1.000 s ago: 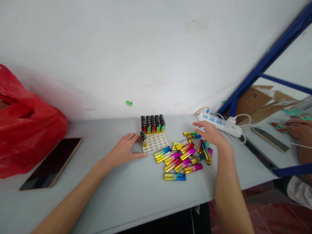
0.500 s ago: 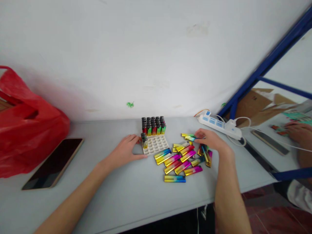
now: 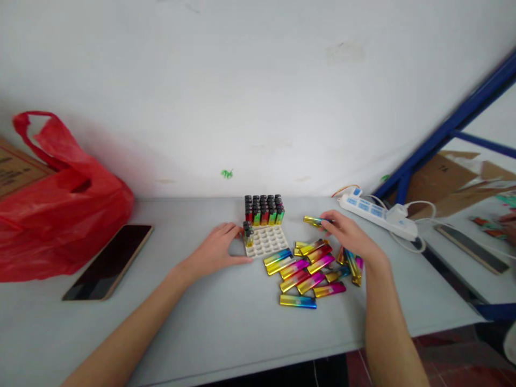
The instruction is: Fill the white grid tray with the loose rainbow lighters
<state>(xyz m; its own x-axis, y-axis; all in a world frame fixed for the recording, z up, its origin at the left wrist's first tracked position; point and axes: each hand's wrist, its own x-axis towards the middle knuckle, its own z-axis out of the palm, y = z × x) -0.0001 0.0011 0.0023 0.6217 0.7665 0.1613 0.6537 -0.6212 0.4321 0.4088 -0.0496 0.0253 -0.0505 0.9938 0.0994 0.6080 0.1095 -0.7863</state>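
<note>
Head view: right hand (image 3: 344, 231) pinches one lighter (image 3: 312, 219), lying nearly parallel to desk (image 3: 226, 333) back edge; left hand (image 3: 215, 248), spread, touches tray (image 3: 266, 243).

The table (image 3: 209, 328) is pale grey and the wall (image 3: 226, 97) off-white with a green mark (image 3: 227, 173). Near the table's back edge, the standing lighters (image 3: 264, 209) have black tops over red, green and yellow bodies. The tray (image 3: 266, 242) is cream. The loose lighters (image 3: 298, 301) fade from yellow into blue, red or magenta. Toward the left edge, the bag (image 3: 76, 199) is bright red, the phone (image 3: 108, 262) black with a gold rim. The power strip (image 3: 377, 217) is white with blue patches.
</note>
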